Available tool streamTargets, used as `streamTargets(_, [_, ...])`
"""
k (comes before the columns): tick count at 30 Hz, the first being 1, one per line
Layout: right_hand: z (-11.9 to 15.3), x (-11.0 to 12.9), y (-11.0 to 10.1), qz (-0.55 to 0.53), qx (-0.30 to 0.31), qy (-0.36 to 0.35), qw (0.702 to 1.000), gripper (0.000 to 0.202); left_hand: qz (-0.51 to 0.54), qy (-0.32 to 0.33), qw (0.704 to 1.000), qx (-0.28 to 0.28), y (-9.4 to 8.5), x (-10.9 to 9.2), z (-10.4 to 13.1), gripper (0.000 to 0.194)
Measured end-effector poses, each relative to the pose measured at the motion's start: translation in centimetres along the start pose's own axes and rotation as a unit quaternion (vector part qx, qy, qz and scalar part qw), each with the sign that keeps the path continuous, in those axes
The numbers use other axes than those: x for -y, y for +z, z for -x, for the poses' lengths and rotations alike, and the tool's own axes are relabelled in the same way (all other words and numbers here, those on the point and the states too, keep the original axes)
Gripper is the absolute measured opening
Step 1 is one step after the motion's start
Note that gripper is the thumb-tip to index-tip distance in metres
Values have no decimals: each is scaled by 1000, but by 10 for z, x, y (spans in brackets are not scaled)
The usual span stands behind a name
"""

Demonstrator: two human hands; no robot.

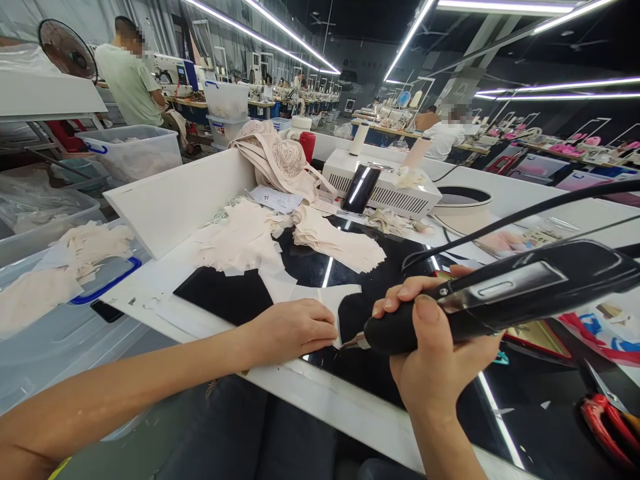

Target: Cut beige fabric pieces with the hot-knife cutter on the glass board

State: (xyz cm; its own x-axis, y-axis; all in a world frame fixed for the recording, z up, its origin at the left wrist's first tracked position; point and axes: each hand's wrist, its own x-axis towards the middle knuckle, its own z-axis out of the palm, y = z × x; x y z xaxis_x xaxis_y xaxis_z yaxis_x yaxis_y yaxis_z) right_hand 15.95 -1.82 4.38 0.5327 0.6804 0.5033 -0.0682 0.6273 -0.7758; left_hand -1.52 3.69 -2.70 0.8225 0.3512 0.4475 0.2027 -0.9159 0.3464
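Observation:
A black hand-held tool [500, 287] with a cable lies in my right hand [435, 340], whose fingers are wrapped round it. Its narrow metal tip [356, 341] points left and meets the edge of a pale fabric piece [325, 297]. My left hand [295, 328] presses on that piece beside the tip, fingers together; part of the fabric is hidden under them. The piece lies on a glossy black panel [310, 263]. Behind my left hand are a spread of pale cut pieces [240, 237] and a neat stack of similar pieces [340, 240].
Red-handled scissors [607, 420] lie at the right. Behind the panel stand a white vented box [383, 177], a dark phone [361, 189] and a heap of lace fabric [275, 157]. Clear bins [135, 157] stand left. A person [127, 83] is at the back left.

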Motion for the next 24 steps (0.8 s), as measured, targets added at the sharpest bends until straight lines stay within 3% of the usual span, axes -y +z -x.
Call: streamTargets(24, [0, 0, 1, -10, -3, 5, 1000, 48, -35, 33, 999, -5, 2, 2, 4, 19])
